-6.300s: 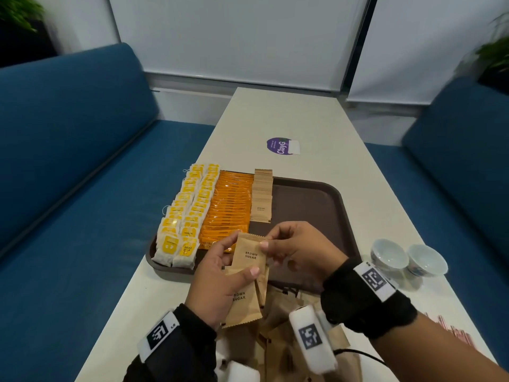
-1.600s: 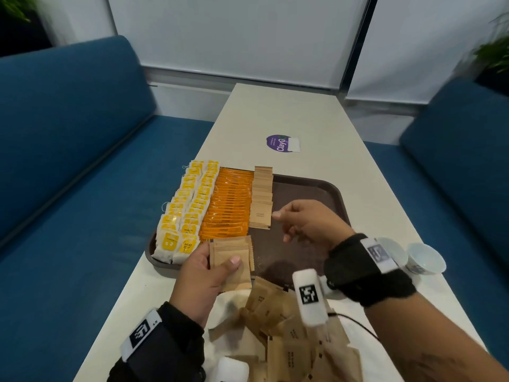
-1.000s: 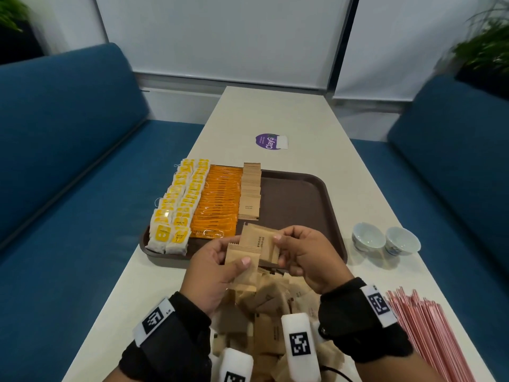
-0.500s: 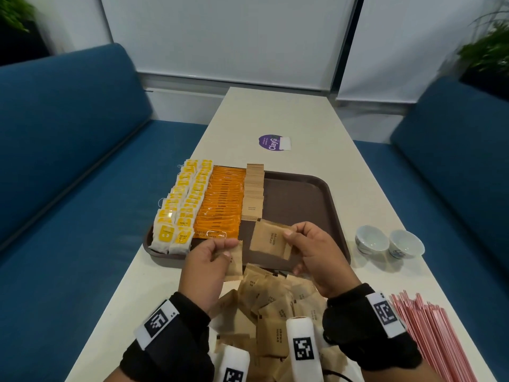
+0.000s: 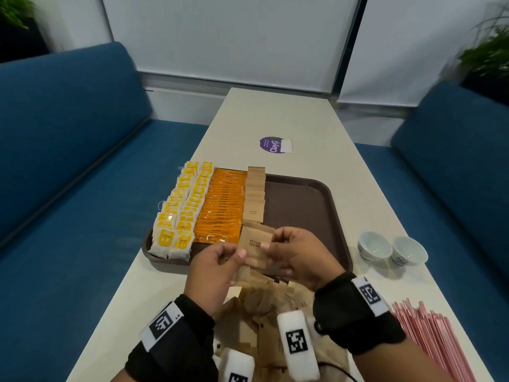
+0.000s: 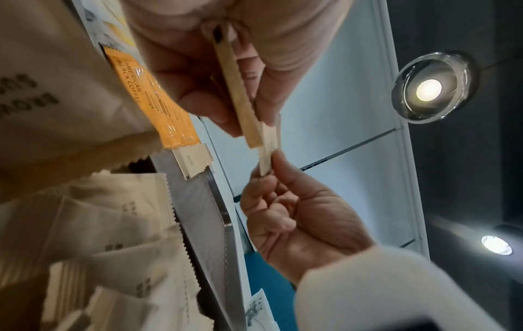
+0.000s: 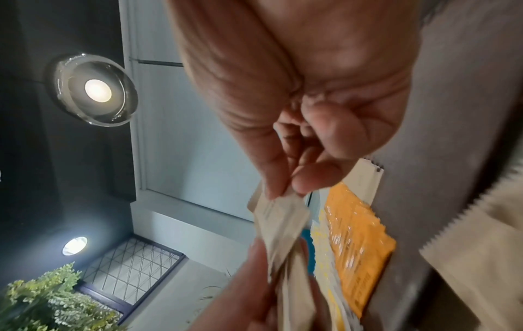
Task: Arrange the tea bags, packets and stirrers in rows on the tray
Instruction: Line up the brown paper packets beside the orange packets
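Holding brown sugar packets (image 5: 254, 245) above tray (image 5: 308, 213) near edge, pinched by left hand (image 5: 213, 271) and right hand (image 5: 298, 257) | done: tea bags (image 5: 179, 213), orange packets (image 5: 221, 210), part sugar row | left: loose pile (image 5: 264, 312), stirrers (image 5: 432, 340) beside tray | text: "BROWN SUGAR", "AMERICAN BLACK COFFEE"

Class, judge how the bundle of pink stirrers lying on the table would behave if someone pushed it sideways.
The pink stirrers look thin and round, so they would probably roll and fan apart. They lie loose, with no band in view, so the bundle likely scatters. They seem light and near the table edge; some might fall off.
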The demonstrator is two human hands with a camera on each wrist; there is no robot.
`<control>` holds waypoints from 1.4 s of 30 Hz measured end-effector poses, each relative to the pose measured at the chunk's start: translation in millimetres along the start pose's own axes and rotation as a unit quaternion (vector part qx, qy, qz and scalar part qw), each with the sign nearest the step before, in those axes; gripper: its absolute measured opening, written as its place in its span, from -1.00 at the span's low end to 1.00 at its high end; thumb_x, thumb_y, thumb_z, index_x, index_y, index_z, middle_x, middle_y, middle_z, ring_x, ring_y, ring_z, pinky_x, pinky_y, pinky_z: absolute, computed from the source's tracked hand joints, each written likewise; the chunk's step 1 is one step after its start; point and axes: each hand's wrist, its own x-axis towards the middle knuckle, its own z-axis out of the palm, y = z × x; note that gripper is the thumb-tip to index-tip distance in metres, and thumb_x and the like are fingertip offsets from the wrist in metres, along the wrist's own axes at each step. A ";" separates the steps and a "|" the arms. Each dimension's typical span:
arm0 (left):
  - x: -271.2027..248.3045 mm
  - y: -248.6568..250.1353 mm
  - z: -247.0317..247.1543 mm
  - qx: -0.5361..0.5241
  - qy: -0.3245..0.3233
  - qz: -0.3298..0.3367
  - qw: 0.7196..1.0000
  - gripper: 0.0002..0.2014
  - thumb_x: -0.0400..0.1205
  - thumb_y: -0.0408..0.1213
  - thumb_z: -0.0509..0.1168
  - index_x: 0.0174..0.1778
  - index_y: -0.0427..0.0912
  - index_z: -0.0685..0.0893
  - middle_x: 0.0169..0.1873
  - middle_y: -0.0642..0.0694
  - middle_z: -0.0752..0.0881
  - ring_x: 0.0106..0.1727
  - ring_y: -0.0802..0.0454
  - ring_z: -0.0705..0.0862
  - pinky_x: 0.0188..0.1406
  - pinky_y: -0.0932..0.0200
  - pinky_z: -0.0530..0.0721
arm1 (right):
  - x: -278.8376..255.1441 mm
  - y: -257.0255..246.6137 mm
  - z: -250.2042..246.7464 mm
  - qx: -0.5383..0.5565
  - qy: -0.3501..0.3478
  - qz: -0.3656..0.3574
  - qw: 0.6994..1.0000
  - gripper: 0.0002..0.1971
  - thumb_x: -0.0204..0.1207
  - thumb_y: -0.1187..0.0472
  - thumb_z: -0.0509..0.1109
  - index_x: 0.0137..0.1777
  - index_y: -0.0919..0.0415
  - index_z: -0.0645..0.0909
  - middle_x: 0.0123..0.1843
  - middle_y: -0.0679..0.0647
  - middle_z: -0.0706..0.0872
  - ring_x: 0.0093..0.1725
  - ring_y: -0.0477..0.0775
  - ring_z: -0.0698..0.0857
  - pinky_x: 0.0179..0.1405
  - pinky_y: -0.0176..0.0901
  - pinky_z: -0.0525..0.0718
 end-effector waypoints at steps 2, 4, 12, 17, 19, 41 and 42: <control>3.4 0.2 -3.1 -0.004 0.009 -0.006 1.000 -0.80 0.64 -0.41 0.24 -0.04 -0.03 0.70 -0.05 0.07 0.72 0.02 0.14 0.67 -0.06 0.21 0.66 | 18.6 -10.4 -7.7 -0.023 0.047 -0.014 0.999 -0.95 0.53 0.28 0.42 -0.05 0.22 0.63 -0.24 0.04 0.75 -0.47 -0.18 0.63 -0.64 -0.39 0.46; 6.9 -2.3 -7.0 -0.005 0.017 -0.013 1.000 -0.72 0.63 -0.48 0.22 0.00 0.00 0.70 0.03 0.12 0.69 0.11 0.13 0.63 0.16 0.08 0.63 | 46.0 -21.3 -17.5 -0.041 0.089 -0.012 0.995 -0.94 0.53 0.29 0.42 -0.03 0.23 0.61 -0.22 0.06 0.76 -0.46 -0.14 0.61 -0.65 -0.38 0.43; 11.2 -15.7 -23.4 -0.002 0.025 -0.031 0.999 -0.65 0.59 -0.57 0.22 0.00 0.01 0.72 0.04 0.04 0.73 0.11 0.03 0.67 0.16 0.02 0.65 | 141.9 -23.3 -16.4 -0.228 0.067 0.162 0.958 -0.81 0.55 0.22 0.42 0.09 0.29 0.61 0.00 0.17 0.79 -0.20 0.02 0.68 -0.03 -0.19 0.69; 16.4 -21.4 -33.8 -0.020 0.037 -0.038 0.998 -0.65 0.58 -0.57 0.23 0.01 -0.01 0.74 0.09 -0.03 0.72 0.16 -0.07 0.66 0.24 -0.12 0.63 | 159.7 -7.9 -12.3 -0.222 0.035 0.162 0.961 -0.84 0.50 0.27 0.45 -0.25 0.20 0.53 -0.32 0.07 0.64 -0.43 -0.07 0.61 -0.57 -0.32 0.60; 17.3 -23.1 -34.3 -0.026 0.040 -0.038 0.998 -0.65 0.58 -0.57 0.23 0.01 -0.02 0.74 0.11 -0.02 0.71 0.18 -0.06 0.65 0.24 -0.10 0.63 | 159.9 -6.5 -12.5 -0.212 0.043 0.146 0.965 -0.82 0.47 0.33 0.46 -0.29 0.21 0.52 -0.32 0.09 0.64 -0.43 -0.05 0.63 -0.66 -0.37 0.58; 18.0 -28.2 -24.3 -0.068 0.008 -0.036 0.997 -0.59 0.49 -0.68 0.32 0.00 -0.04 0.63 0.04 -0.11 0.71 0.06 -0.04 0.70 -0.09 0.12 0.69 | 157.4 -27.0 -14.4 -0.209 0.009 0.257 0.943 -0.79 0.62 0.25 0.33 0.21 0.25 0.58 -0.17 0.09 0.67 -0.33 -0.08 0.62 -0.34 -0.28 0.56; 18.0 -27.9 -23.9 -0.067 0.008 -0.035 0.997 -0.60 0.48 -0.68 0.33 -0.01 -0.04 0.62 0.03 -0.10 0.71 0.05 -0.03 0.70 -0.10 0.12 0.69 | 155.0 -28.7 -16.7 -0.201 0.017 0.251 0.947 -0.78 0.61 0.25 0.34 0.22 0.25 0.59 -0.12 0.10 0.67 -0.34 -0.07 0.62 -0.35 -0.26 0.54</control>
